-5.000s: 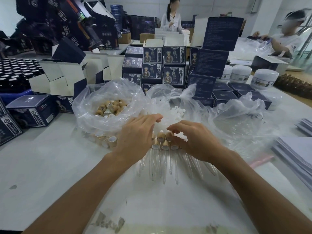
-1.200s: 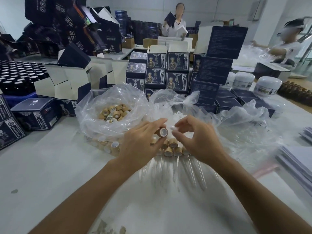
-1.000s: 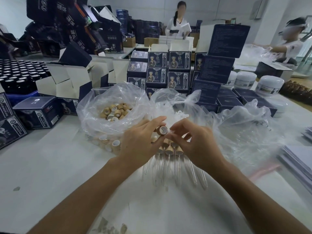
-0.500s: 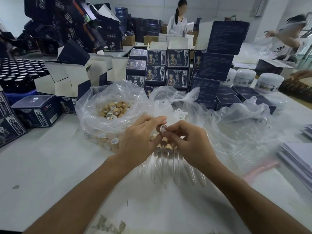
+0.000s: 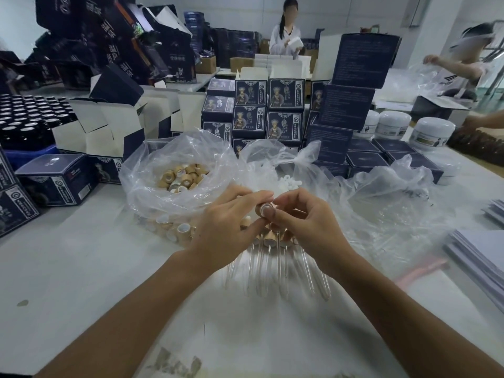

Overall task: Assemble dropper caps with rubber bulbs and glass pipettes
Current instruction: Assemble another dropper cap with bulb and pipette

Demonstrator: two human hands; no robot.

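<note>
Pinching cap (image 5: 264, 209): left hand (image 5: 226, 227) | right hand (image 5: 305, 225) fingertip now pressing into cap

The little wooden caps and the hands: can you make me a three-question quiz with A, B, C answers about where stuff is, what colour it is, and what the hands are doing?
1. Where are most of the loose caps?
A. In a clear bag
B. In a blue box
C. On the floor

2. What colour are the jars at the far right?
A. Red
B. White
C. Green

3. What are the hands doing?
A. Resting flat
B. Holding one cap together
C. Folding a box

Answers: 1 A, the caps lie inside the clear bag. 2 B, the jars are white. 3 B, the left hand and right hand pinch one cap between them.
</note>
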